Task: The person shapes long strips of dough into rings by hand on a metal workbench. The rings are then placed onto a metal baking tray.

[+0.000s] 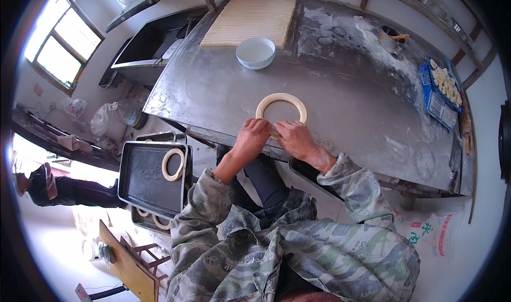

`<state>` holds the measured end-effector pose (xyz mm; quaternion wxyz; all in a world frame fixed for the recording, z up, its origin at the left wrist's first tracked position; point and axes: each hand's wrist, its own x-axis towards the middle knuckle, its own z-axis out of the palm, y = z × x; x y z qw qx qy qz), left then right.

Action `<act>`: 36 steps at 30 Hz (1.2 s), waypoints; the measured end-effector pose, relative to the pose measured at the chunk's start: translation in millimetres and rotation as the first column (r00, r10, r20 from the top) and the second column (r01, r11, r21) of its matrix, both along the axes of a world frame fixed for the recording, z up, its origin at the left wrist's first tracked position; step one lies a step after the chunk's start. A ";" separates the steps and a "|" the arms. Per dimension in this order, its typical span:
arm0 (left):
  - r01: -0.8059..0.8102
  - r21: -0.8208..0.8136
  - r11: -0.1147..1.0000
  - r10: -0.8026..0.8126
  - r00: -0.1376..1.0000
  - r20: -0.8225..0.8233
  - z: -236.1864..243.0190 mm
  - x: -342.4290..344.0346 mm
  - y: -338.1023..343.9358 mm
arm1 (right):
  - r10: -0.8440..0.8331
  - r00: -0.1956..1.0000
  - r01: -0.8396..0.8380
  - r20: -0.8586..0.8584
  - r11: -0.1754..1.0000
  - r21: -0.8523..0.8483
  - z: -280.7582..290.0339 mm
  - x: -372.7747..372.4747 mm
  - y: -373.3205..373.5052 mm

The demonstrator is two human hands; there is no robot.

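Note:
A pale ring of dough (282,97) lies on the metal table (207,97) close to its front edge. My left hand (253,138) grips the near left part of the ring with bent fingers. Right beside it, my right hand (298,139) has its fingers closed over the near right part. The stretch of dough between and under the fingers is mostly hidden. Beyond the ring stands a white bowl (256,53) holding what looks like clear liquid.
Dough strips (250,19) lie side by side at the back. On the right sit a blue scale (441,107) with dough pieces (446,83) and a rolling pin (467,123). Black trays (141,177), one bearing another dough ring (173,164), stand left of me. A person (69,187) is farther left.

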<state>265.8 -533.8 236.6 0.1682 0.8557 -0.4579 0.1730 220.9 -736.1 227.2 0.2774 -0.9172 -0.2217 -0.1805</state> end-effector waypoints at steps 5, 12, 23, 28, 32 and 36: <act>-0.440 -0.039 0.897 0.419 0.876 -0.241 0.7 12.5 -2.0 | 0.063 0.998 -0.064 -0.021 0.998 0.000 -10.9 10.2 8.6; -0.673 0.203 0.712 0.700 0.655 -0.283 -6.1 41.1 -31.1 | -0.420 0.898 0.424 0.132 0.906 -0.004 2.1 55.7 -42.2; -0.778 0.032 0.627 0.768 0.611 -0.192 -28.6 39.6 -43.2 | -0.432 0.902 0.432 -0.023 0.902 -0.020 -16.2 62.6 -40.6; -0.811 -0.247 0.531 0.646 0.576 -0.501 -23.7 40.8 -43.1 | -0.204 0.845 0.452 -0.495 0.766 0.457 -19.0 73.4 -51.8; -0.870 -0.381 0.313 -0.572 0.148 -0.807 -11.7 28.3 -5.0 | 0.367 0.520 0.742 -0.771 0.252 0.621 -12.8 67.2 -45.6; -0.879 -0.465 0.110 -0.665 0.282 -0.691 -12.6 -1.7 77.4 | 0.502 0.505 0.649 -0.703 0.317 0.692 18.4 62.0 46.9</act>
